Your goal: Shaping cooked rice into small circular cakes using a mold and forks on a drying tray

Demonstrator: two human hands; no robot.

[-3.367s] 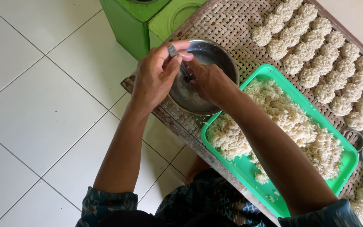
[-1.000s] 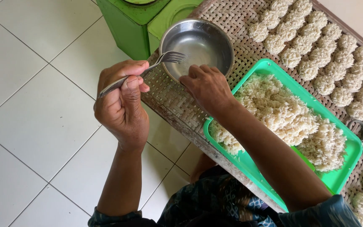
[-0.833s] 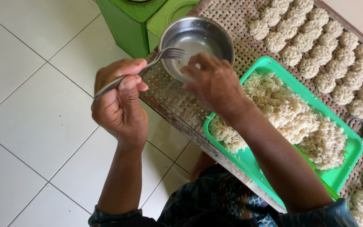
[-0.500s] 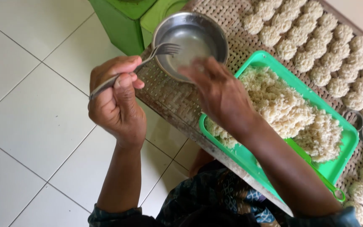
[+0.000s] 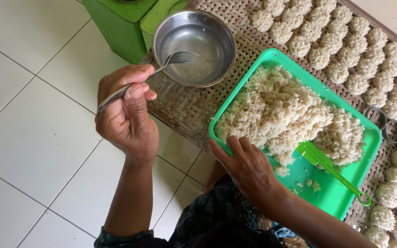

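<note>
The heap of pale shredded noodles (image 5: 290, 115) lay in the green tray (image 5: 341, 193), piled toward its far side, with bare green plastic and a few crumbs at the near end. My right hand (image 5: 249, 165) had just come down onto that heap. Half a second before, it was lifted between the tray and the steel bowl (image 5: 194, 46); now its fingers (image 5: 233, 146) were spread and loosely curled over the tray's near-left corner, the tips sunk into the edge of the noodles. I could not tell whether they had closed on a pinch yet, as the strands hid the tips. I took it as the start of gathering another portion.

My left hand (image 5: 127, 115) had barely shifted. It was closed round the handle of the fork (image 5: 161, 69), thumb pressed along it, with the tines held out over the rim of the bowl, which looked nearly empty but for a wet film.

A green plastic scraper (image 5: 331, 167) lay in the tray just beside the heap. Tray and bowl sat on a woven mat (image 5: 184, 105), where rows of shaped noodle rounds (image 5: 345, 50) stood beyond the tray and down its right side, with two metal rings (image 5: 387, 126) between them. Green stools (image 5: 125, 23) stood at the mat's far corner on the white tiled floor (image 5: 33, 138).
</note>
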